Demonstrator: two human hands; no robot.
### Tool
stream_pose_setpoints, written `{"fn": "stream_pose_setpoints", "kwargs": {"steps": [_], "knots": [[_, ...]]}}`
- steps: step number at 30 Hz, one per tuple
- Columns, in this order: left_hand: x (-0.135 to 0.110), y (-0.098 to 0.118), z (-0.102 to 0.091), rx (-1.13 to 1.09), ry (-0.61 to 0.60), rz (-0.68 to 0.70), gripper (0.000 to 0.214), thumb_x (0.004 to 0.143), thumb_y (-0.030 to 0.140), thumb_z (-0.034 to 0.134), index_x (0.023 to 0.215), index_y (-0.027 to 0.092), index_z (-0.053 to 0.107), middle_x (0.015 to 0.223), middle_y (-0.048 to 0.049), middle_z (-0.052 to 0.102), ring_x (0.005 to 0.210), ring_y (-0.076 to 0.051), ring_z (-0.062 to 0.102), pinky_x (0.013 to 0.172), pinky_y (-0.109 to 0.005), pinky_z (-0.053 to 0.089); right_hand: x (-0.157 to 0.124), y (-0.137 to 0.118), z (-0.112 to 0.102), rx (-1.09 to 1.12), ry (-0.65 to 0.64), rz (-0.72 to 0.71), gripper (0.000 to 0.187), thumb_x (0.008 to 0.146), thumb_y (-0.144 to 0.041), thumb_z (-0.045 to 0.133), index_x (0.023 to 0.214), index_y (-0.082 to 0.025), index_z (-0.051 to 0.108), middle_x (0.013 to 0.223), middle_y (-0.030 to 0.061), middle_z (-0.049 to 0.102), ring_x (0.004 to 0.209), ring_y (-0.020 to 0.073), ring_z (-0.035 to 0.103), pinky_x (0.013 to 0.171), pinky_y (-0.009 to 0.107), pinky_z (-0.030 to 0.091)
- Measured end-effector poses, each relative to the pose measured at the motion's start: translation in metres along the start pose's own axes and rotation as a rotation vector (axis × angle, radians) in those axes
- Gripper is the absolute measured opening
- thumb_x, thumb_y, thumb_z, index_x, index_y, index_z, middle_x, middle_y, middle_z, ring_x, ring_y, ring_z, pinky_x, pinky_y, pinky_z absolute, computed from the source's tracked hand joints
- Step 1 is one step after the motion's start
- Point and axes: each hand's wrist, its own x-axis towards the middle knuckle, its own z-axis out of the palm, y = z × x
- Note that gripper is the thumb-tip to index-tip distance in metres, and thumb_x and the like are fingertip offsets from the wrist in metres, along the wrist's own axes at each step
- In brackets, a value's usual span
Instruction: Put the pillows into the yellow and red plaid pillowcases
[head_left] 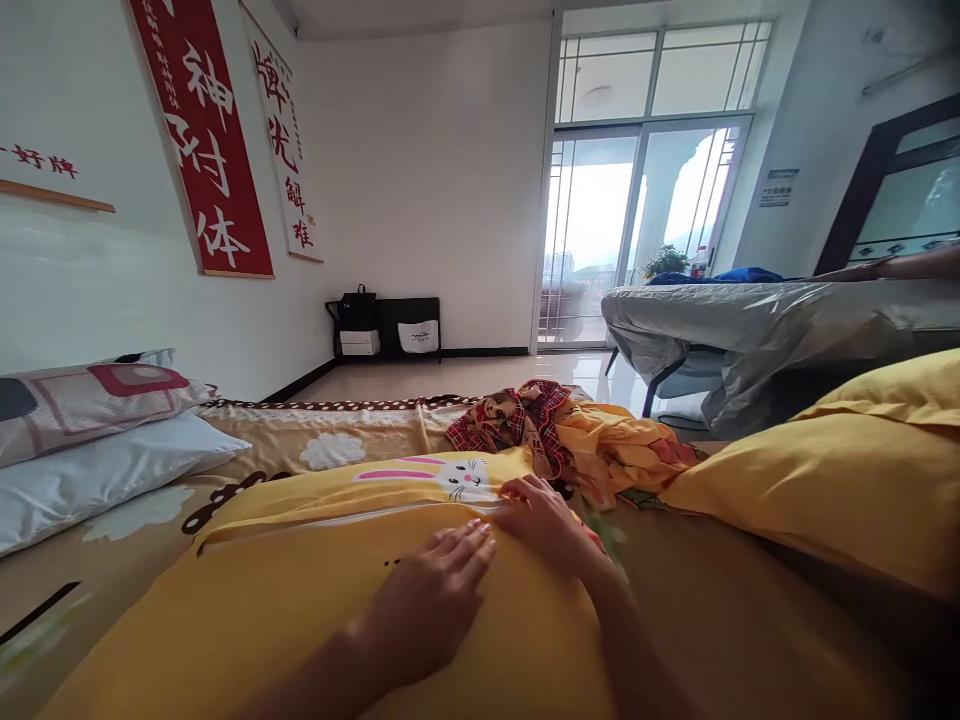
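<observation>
A yellow pillowcase point(300, 600) with a printed white rabbit face lies in front of me, plumped up as if filled. A long slit point(352, 517) runs across it below the rabbit, with a thin white strip showing inside. My left hand point(442, 590) rests flat on the fabric just under the slit's right end, fingers stretched out side by side. At that same end, beside the rabbit's face, my right hand point(544, 525) has bent fingers and thumb closed on the pillowcase edge. The fabric between its fingers is mostly hidden.
On the bed, a crumpled yellow and red-plaid cloth point(592, 440) lies beyond my hands. Another yellow pillow point(840, 490) is at right, and white point(120, 470) and patterned pillows point(97, 400) at left. Another person's arm point(892, 268) rests on a plastic-covered table point(697, 305).
</observation>
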Motion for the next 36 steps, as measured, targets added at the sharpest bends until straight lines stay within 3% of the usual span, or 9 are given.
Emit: {"fn": "stream_pose_setpoints", "kwargs": {"steps": [3,8,12,18,24,28,31,36], "knots": [[0.024,0.009,0.015,-0.026,-0.057,-0.034,0.047,0.096,0.029,0.032,0.138,0.009,0.043,0.145,-0.0129,0.045,0.134,-0.025,0.041,0.112,-0.039,0.032,0.000,0.004,0.001,0.024,0.021,-0.011,0.023,0.073,-0.027,0.065,0.095,-0.020,0.066,0.096,0.0062,0.063,0.090,0.0205,0.057,0.081,0.032,0.044],[0.014,0.007,0.036,-0.081,-0.051,-0.088,0.049,0.097,0.034,0.032,0.139,0.012,0.042,0.145,-0.0121,0.045,0.133,-0.025,0.041,0.113,-0.041,0.029,0.002,0.013,0.004,0.073,0.037,-0.019,0.010,0.074,-0.020,0.057,0.078,-0.020,0.067,0.084,0.0030,0.063,0.076,0.0163,0.057,0.071,0.028,0.043],[0.017,0.009,0.032,-0.086,-0.048,-0.089,0.045,0.094,0.032,0.036,0.133,0.012,0.048,0.139,-0.0133,0.051,0.128,-0.026,0.045,0.108,-0.043,0.033,0.002,0.008,0.005,0.080,0.089,-0.037,0.010,0.075,-0.016,0.056,0.074,-0.020,0.065,0.081,0.0025,0.062,0.074,0.0155,0.057,0.070,0.027,0.043],[0.051,0.005,0.019,-0.037,-0.158,-0.147,0.040,0.090,0.029,0.039,0.122,0.012,0.055,0.128,-0.0153,0.058,0.113,-0.029,0.054,0.092,-0.048,0.044,0.004,0.002,0.004,0.014,0.232,-0.060,0.009,0.079,-0.017,0.053,0.074,-0.019,0.060,0.078,0.0030,0.060,0.075,0.0171,0.055,0.070,0.029,0.041],[0.053,0.002,0.046,-0.074,0.022,-0.155,0.047,0.093,0.031,0.036,0.135,0.012,0.046,0.137,-0.0110,0.052,0.129,-0.024,0.042,0.110,-0.041,0.029,0.005,0.010,0.001,0.040,0.285,-0.081,0.015,0.083,-0.023,0.049,0.073,-0.019,0.060,0.077,0.0036,0.060,0.071,0.0163,0.055,0.068,0.029,0.042],[0.047,0.005,0.051,-0.088,0.047,-0.146,0.048,0.092,0.031,0.038,0.135,0.012,0.047,0.139,-0.0115,0.051,0.128,-0.024,0.044,0.108,-0.041,0.030,0.003,0.008,-0.008,0.041,0.325,-0.037,0.018,0.084,-0.029,0.049,0.075,-0.019,0.062,0.076,0.0029,0.061,0.067,0.0149,0.056,0.065,0.027,0.043],[0.049,0.006,0.048,-0.121,0.038,-0.146,0.047,0.091,0.030,0.040,0.134,0.013,0.048,0.138,-0.0115,0.052,0.127,-0.025,0.045,0.108,-0.042,0.032,0.001,0.000,-0.008,0.019,0.269,-0.047,0.017,0.085,-0.030,0.050,0.079,-0.020,0.063,0.080,0.0030,0.062,0.070,0.0151,0.056,0.066,0.027,0.042],[0.036,0.003,0.041,-0.210,-0.003,-0.165,0.048,0.094,0.032,0.039,0.138,0.014,0.046,0.144,-0.0102,0.047,0.135,-0.022,0.040,0.114,-0.040,0.027,0.001,-0.002,0.013,-0.077,0.131,0.003,0.016,0.084,-0.029,0.050,0.082,-0.021,0.064,0.086,0.0042,0.063,0.084,0.0189,0.056,0.076,0.031,0.042]]}}
